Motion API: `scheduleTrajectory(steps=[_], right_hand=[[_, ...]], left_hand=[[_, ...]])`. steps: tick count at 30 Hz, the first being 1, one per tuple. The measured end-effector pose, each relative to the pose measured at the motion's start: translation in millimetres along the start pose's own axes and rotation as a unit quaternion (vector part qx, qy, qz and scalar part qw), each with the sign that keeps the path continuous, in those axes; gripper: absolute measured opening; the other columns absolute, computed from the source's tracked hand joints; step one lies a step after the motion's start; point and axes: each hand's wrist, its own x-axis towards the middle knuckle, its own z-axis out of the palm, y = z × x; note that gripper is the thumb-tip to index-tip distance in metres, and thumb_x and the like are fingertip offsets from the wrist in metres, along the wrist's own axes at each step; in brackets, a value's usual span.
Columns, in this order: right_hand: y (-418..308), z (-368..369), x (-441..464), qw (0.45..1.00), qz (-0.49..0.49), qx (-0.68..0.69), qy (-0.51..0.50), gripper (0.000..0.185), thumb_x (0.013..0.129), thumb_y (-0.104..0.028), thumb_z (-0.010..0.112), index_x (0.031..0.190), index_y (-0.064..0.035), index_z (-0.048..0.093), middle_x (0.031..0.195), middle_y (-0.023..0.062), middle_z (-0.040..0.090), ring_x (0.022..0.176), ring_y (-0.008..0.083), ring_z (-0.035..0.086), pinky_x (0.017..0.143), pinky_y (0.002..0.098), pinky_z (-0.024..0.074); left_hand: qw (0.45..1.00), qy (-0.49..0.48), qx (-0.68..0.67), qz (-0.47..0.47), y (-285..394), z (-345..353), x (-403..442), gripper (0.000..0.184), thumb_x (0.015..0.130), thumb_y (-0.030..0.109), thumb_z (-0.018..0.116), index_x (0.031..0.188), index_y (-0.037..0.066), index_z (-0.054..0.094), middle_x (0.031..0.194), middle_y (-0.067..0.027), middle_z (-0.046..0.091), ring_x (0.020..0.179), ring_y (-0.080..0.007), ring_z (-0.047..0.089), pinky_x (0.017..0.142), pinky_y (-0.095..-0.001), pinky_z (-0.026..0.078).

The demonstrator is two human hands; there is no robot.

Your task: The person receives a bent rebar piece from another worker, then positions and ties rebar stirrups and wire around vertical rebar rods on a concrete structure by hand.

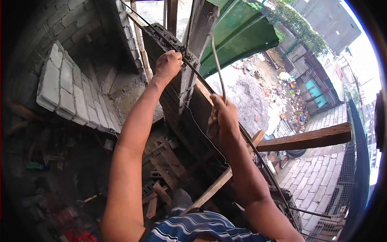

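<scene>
My left hand (168, 65) is a closed fist against the long dark steel bar (197, 74), which slants from upper left to lower right. Whatever lies inside that fist is hidden. Closer to me, my right hand (223, 115) is wrapped around a thin bent metal rod (217, 64). The rod rises from the fist and hooks over at its top, beside a rough wooden post (197, 32). The long bar passes right by this hand too. Below the hands, a loose thin wire (199, 129) hangs in a wavy line.
A wooden beam (306, 138) juts out at right, and a timber brace (213, 187) slants near my body. Block walls (66, 84) stand at left. Green metal sheeting (242, 36) hangs ahead, above a gravel pile (250, 99). Scrap wood (165, 161) lies far below.
</scene>
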Motion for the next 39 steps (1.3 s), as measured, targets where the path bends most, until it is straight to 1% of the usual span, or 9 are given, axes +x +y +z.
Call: scheduleTrajectory(steps=[6, 10, 14, 15, 17, 19, 22, 26, 39], right_hand=[[-36.6, 25.3, 79.2, 0.999, -0.032, 0.009, -0.018, 0.012, 0.096, -0.015, 0.061, 0.094, -0.0025, 0.059, 0.066, 0.0010, 0.052, 0.047, 0.0095, 0.042, 0.041, 0.0270, 0.0356], [-34.2, 47.0, 118.8, 0.992, -0.009, 0.112, -0.055, 0.009, 0.093, -0.005, 0.062, 0.099, 0.0017, 0.060, 0.079, 0.0067, 0.061, 0.062, 0.0149, 0.060, 0.047, 0.0276, 0.0451], [-28.6, 75.3, 135.3, 0.994, -0.071, 0.084, -0.019, 0.017, 0.089, 0.002, 0.064, 0.105, 0.0066, 0.060, 0.088, 0.0115, 0.065, 0.079, 0.0212, 0.071, 0.056, 0.0298, 0.0548], [-29.6, 82.4, 138.2, 0.996, -0.068, 0.057, -0.029, 0.030, 0.092, -0.002, 0.063, 0.120, 0.0079, 0.054, 0.102, 0.0162, 0.068, 0.080, 0.0224, 0.070, 0.062, 0.0310, 0.0580], [-22.4, 96.0, 135.7, 0.994, -0.105, 0.043, -0.001, 0.024, 0.091, -0.004, 0.063, 0.111, 0.0086, 0.058, 0.096, 0.0153, 0.068, 0.078, 0.0210, 0.069, 0.057, 0.0315, 0.0559], [-20.5, 99.3, 120.2, 0.989, -0.145, -0.038, 0.007, 0.022, 0.089, -0.010, 0.064, 0.101, 0.0084, 0.063, 0.084, 0.0139, 0.068, 0.074, 0.0173, 0.067, 0.050, 0.0309, 0.0506], [0.1, 88.6, 114.1, 0.961, -0.239, -0.134, 0.046, 0.019, 0.092, -0.014, 0.064, 0.102, 0.0025, 0.065, 0.083, 0.0135, 0.072, 0.074, 0.0159, 0.067, 0.063, 0.0323, 0.0529], [-32.6, 61.7, 136.1, 0.879, -0.295, -0.362, 0.098, 0.018, 0.088, -0.014, 0.068, 0.099, 0.0005, 0.067, 0.089, 0.0179, 0.073, 0.083, 0.0279, 0.072, 0.077, 0.0386, 0.0549], [-22.3, 70.2, 220.1, 0.858, -0.326, -0.398, 0.004, 0.019, 0.079, -0.012, 0.075, 0.093, -0.0007, 0.069, 0.080, 0.0123, 0.070, 0.074, 0.0179, 0.068, 0.071, 0.0340, 0.0540]], left_hand=[[0.999, -0.013, -0.022, -0.028, -9.5, 4.4, 6.2, 0.020, 0.083, 0.022, 0.077, 0.083, 0.004, 0.070, 0.085, -0.0173, 0.067, 0.082, -0.0337, 0.067, 0.075, -0.0430, 0.054], [0.970, -0.158, -0.098, -0.155, -9.9, -17.2, 23.7, 0.019, 0.080, 0.021, 0.078, 0.089, 0.005, 0.075, 0.082, -0.0135, 0.070, 0.077, -0.0232, 0.069, 0.075, -0.0373, 0.054], [0.967, -0.155, -0.128, -0.158, -11.8, -21.1, 27.4, 0.018, 0.076, 0.021, 0.080, 0.085, 0.006, 0.075, 0.081, -0.0138, 0.073, 0.080, -0.0261, 0.071, 0.077, -0.0375, 0.054], [0.967, -0.155, -0.128, -0.158, -14.7, -19.6, 28.4, 0.018, 0.076, 0.021, 0.080, 0.085, 0.006, 0.075, 0.081, -0.0138, 0.073, 0.080, -0.0261, 0.071, 0.077, -0.0375, 0.054], [0.971, -0.163, -0.114, -0.134, -19.7, -15.9, 30.3, 0.021, 0.079, 0.021, 0.078, 0.091, 0.005, 0.076, 0.079, -0.0105, 0.072, 0.077, -0.0212, 0.069, 0.076, -0.0358, 0.053], [0.973, -0.161, -0.108, -0.124, -22.4, -13.1, 30.5, 0.021, 0.078, 0.022, 0.078, 0.091, 0.005, 0.075, 0.080, -0.0114, 0.072, 0.077, -0.0221, 0.069, 0.076, -0.0360, 0.053], [0.975, -0.153, -0.108, -0.118, -20.2, -14.4, 27.7, 0.019, 0.079, 0.020, 0.077, 0.090, 0.004, 0.074, 0.085, -0.0140, 0.072, 0.083, -0.0267, 0.070, 0.081, -0.0383, 0.053], [0.989, -0.132, -0.047, -0.045, -17.6, -16.8, 21.1, 0.014, 0.083, 0.016, 0.073, 0.088, 0.004, 0.073, 0.094, -0.0153, 0.070, 0.097, -0.0338, 0.067, 0.092, -0.0428, 0.051], [0.995, -0.091, -0.050, 0.005, -21.8, -15.7, 14.0, 0.014, 0.085, 0.011, 0.073, 0.097, 0.005, 0.074, 0.098, -0.0167, 0.068, 0.100, -0.0367, 0.066, 0.091, -0.0454, 0.052]])
